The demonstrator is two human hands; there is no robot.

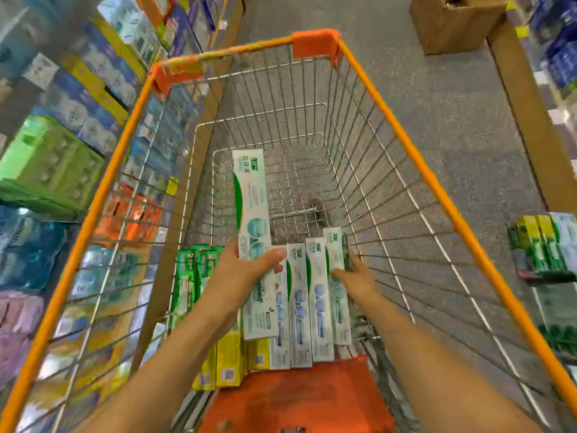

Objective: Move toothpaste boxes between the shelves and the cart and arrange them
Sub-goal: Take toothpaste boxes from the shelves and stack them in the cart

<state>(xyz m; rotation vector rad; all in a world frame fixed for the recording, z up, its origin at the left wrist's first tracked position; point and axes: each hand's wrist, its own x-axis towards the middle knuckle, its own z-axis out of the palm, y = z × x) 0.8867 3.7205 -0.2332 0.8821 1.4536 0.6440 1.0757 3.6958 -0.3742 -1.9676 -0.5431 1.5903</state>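
Observation:
A wire shopping cart with an orange rim [402, 135] fills the view. Inside its near end stand rows of toothpaste boxes: green ones [187, 282] at the left, yellow ones [229, 364] in front, white ones [299, 301] at the right. My left hand [240, 276] grips a long white and green toothpaste box [253, 207], held lengthwise above the rows. My right hand [356, 273] reaches to the rightmost white box [335, 245] by the cart's right wall; its fingers lie around that box's far side.
Shelves packed with boxed goods [62, 151] run along the left of the cart. A cardboard box [452, 23] stands on the grey floor ahead. More toothpaste boxes [546, 245] sit on a shelf at the right. The cart's orange child seat flap [290, 398] is nearest me.

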